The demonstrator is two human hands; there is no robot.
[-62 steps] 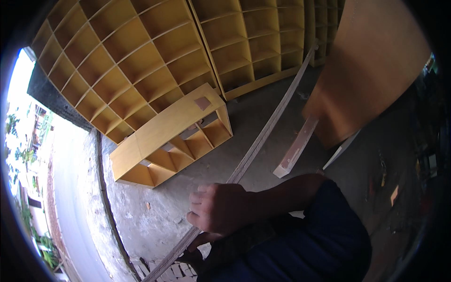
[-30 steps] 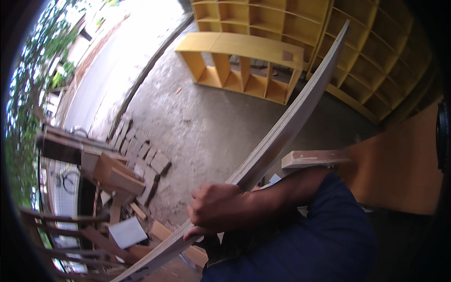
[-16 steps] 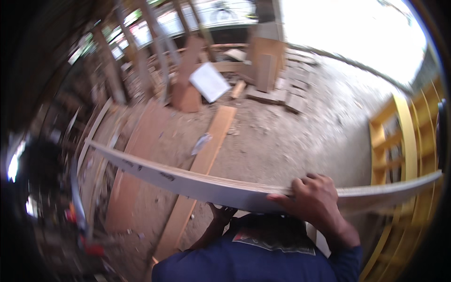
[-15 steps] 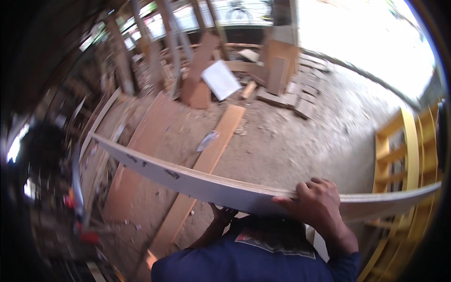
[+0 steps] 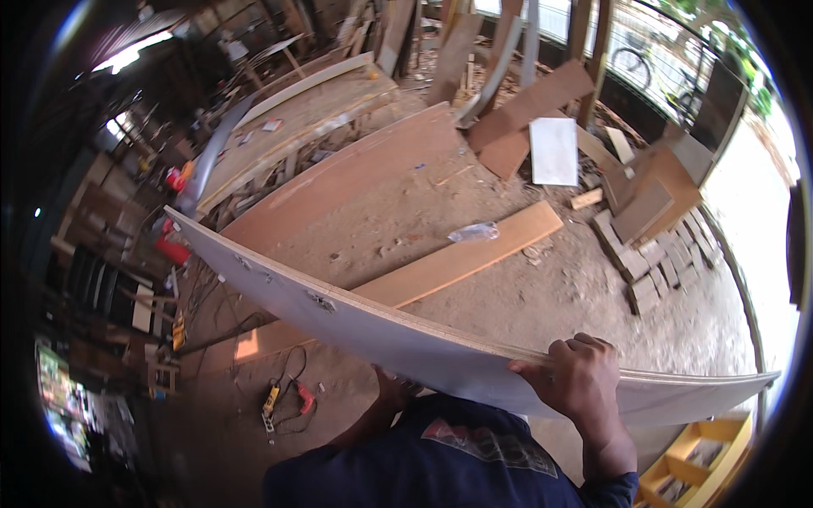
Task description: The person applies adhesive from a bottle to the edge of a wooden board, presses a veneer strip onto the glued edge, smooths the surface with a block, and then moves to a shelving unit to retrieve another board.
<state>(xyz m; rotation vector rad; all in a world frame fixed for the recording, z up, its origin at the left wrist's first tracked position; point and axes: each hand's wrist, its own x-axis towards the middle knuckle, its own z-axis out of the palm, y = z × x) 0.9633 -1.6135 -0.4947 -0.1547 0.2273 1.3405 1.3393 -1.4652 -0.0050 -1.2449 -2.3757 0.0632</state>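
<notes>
A long plywood board [image 5: 398, 339], pale grey on its broad face with a layered edge, runs across in front of my body with that edge up. My right hand [image 5: 578, 377] is closed over its upper edge, with the thumb lying along the near face. Lower and to the left, my left hand [image 5: 396, 388] bears the board at its bottom edge; the board and my shirt hide most of those fingers. The board slants from upper left down to the right, off the ground.
On the dirt floor lie an orange-brown plank [image 5: 474, 258] and a wide brown panel [image 5: 347, 173]. A workbench [image 5: 296, 140] stands at the far left. Corded power tools [image 5: 288, 402] lie at lower left. Stacked bricks [image 5: 665, 267] sit at right, a yellow wooden frame [image 5: 699, 461] at lower right.
My view has turned left, so the floor planks, bench and bricks sit farther right. The board has swung round with me, both hands keeping their places on it. The power tools have come into view.
</notes>
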